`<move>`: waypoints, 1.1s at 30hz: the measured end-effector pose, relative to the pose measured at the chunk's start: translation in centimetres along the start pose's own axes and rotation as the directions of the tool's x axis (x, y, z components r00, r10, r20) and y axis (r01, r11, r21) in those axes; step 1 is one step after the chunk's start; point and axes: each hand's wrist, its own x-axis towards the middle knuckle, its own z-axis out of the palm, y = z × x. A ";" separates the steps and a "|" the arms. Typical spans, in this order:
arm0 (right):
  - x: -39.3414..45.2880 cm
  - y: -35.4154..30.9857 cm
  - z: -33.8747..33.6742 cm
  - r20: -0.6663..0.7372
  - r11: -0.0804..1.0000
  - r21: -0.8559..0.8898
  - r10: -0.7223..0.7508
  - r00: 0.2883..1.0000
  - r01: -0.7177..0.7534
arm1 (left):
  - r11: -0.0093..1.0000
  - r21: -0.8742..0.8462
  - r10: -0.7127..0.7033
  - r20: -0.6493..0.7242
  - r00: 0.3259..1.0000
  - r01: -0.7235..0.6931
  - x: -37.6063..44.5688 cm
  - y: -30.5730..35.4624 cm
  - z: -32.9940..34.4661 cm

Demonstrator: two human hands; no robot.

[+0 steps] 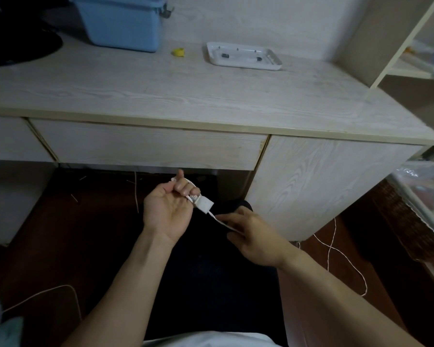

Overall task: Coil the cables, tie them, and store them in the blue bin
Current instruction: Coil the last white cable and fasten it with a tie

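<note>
The head view looks down over a pale wood-grain desk (161,96) with a closed drawer front (148,146) below its edge, and both bare hands are held low in front of that drawer, above the person's dark lap. The left hand (167,212) is turned palm up with its fingers curled; they grip the rectangular plug end of a thin white cable (204,204), and a few turns of the cable appear to wrap around those fingers, though the wraps are partly hidden. From the plug, the cable runs down and to the right into the right hand (251,234), whose thumb and fingers pinch the flat white strand just beside the plug; the picture is slightly blurred there, so the exact finger contact is hard to read. Beyond the right hand, the cable's loose length lies in crossing loops on the dark floor by the desk's cabinet side. At the back left of the desk stands the light blue plastic bin (122,21), well apart from the hands. Near it lies a small yellow object (178,52), and further right sits a shallow white rectangular tray (244,56) holding a few small dark pieces. Another pale cord (60,290) curves across the floor at lower left.
</note>
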 end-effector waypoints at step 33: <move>-0.7 1.6 -3.5 -0.165 0.938 0.345 0.020 0.986 0.039 | 0.089 0.993 -0.692 0.002 0.722 0.083 -2.2 -1.1 0.5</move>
